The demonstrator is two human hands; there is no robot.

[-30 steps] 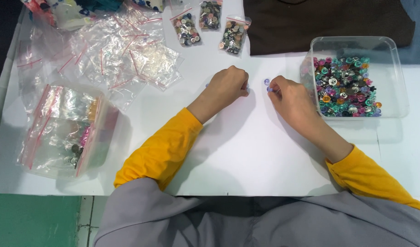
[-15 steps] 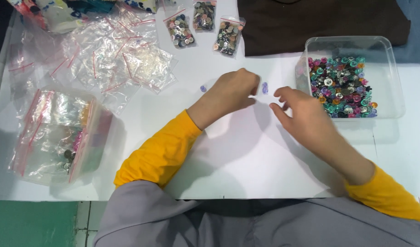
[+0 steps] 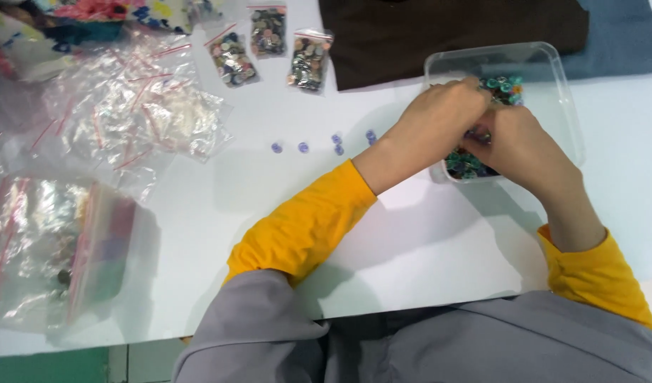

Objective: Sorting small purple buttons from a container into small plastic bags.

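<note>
buttons in tub: a heap of mixed coloured buttons (image 3: 507, 84) sits in the clear plastic tub (image 3: 561, 106), far right on the desk (image 3: 425, 241). My hands cover most of the heap now.
change: half a second ago both my hands were over the bare desk, left of the tub, pinching a small lilac button between them. Now both are inside the tub.
left hand: my left hand (image 3: 443, 110) reaches in over the tub's left wall, knuckles up, fingers curled down into the heap. Can't tell whether they are clamped on a button; the tips are hidden.
right hand: my right hand (image 3: 521, 149) is in the near half of the tub, touching the left one. Fingers bent into the buttons, tips hidden too, so grip unknown.
lilac row: four or five small lilac buttons (image 3: 302, 147) lie in a loose line on the desk, just left of the tub and apart from each other. The row is new since the earlier frames.
reading: my guess is one colour is getting picked out and laid aside, and the hands are back in for another.
further out: three small filled zip bags (image 3: 269, 32) at the far edge, a pile of empty zip bags (image 3: 127, 106) far left, a big bag with bits inside (image 3: 49, 248) near left, dark brown cloth (image 3: 446, 28) behind the tub.
</note>
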